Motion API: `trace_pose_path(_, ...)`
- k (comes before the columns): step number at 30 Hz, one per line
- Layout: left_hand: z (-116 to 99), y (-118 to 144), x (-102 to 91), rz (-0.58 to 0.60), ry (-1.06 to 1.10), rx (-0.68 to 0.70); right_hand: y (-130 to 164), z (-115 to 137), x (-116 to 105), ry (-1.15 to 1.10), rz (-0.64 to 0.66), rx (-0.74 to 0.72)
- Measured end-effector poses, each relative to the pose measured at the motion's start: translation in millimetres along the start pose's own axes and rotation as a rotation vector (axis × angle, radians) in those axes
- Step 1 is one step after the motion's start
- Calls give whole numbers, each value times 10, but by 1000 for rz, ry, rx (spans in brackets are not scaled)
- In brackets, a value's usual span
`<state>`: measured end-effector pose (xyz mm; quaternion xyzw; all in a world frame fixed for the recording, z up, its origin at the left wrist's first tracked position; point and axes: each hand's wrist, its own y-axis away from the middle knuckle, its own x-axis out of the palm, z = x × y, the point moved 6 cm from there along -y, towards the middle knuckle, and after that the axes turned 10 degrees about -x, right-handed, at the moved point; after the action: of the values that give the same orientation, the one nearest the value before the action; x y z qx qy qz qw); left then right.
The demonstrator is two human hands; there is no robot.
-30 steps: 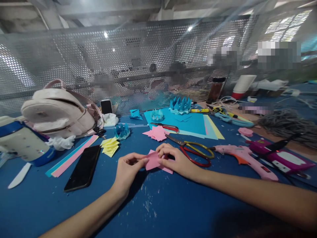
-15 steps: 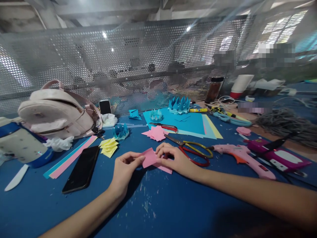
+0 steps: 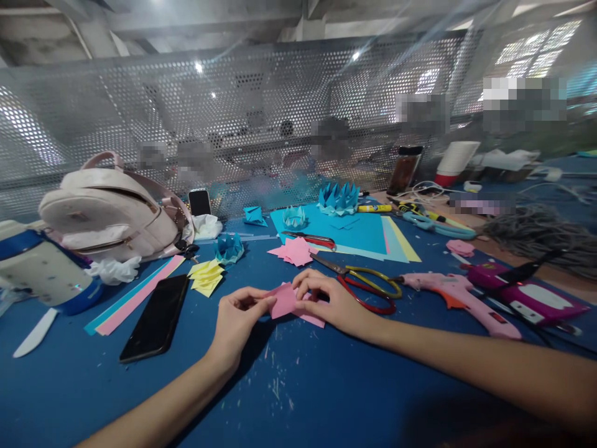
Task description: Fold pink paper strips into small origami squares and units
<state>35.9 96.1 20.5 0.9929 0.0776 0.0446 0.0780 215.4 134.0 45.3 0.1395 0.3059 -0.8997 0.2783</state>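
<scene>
Both my hands hold a small pink paper piece [image 3: 285,301] on the blue table [image 3: 289,386]. My left hand [image 3: 240,320] pinches its left edge between thumb and fingers. My right hand [image 3: 329,300] presses down on its right part with the fingertips. The paper is partly folded and its left half is lifted off the table. Just beyond lie a stack of folded pink pieces [image 3: 295,251] and yellow-and-red scissors [image 3: 368,285].
A black phone [image 3: 156,317], yellow folded papers [image 3: 206,276], coloured strips [image 3: 135,294] and a pink backpack [image 3: 112,208] are at the left. A pink glue gun [image 3: 459,295], paper sheets [image 3: 368,235], blue paper flowers [image 3: 339,196] and grey yarn [image 3: 541,233] lie right. A perforated metal screen [image 3: 261,118] stands behind.
My left hand has lifted the pink paper's left edge slightly and shifted its pinch. My right hand stays pressed on the other side.
</scene>
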Motion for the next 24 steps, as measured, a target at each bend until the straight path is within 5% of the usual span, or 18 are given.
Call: trace_pose_path(24,32,-19,8,25,-51,9,14,-41,21,-3,28,-6)
